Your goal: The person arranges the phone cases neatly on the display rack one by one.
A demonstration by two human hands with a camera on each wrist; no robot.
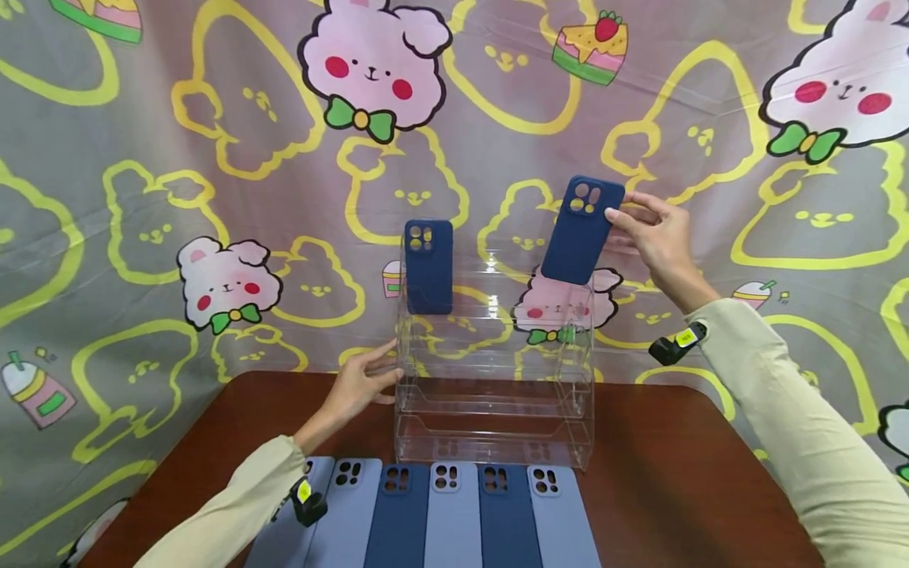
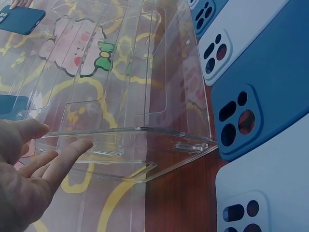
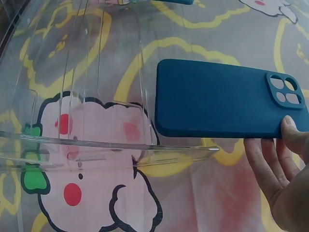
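My right hand [image 1: 656, 241] pinches a dark blue phone case [image 1: 584, 229] by its upper right edge, thumb on the back and fingers behind. Tilted, the case hangs at the top right of a clear tiered display stand [image 1: 490, 394]; in the right wrist view its lower end [image 3: 166, 99] is near the stand's side panel. Another dark blue phone case [image 1: 429, 272] stands upright at the stand's top left. My left hand [image 1: 360, 383] is at the stand's left side, its fingers extended; in the left wrist view the fingers [image 2: 72, 154] are beside the clear side panel.
Several phone cases, light blue [image 1: 454, 521] and dark blue [image 1: 506, 521], lie in a row in front of the stand. All this is on a brown wooden table [image 1: 667, 473]. Behind it hangs a cartoon-patterned cloth [image 1: 497, 158].
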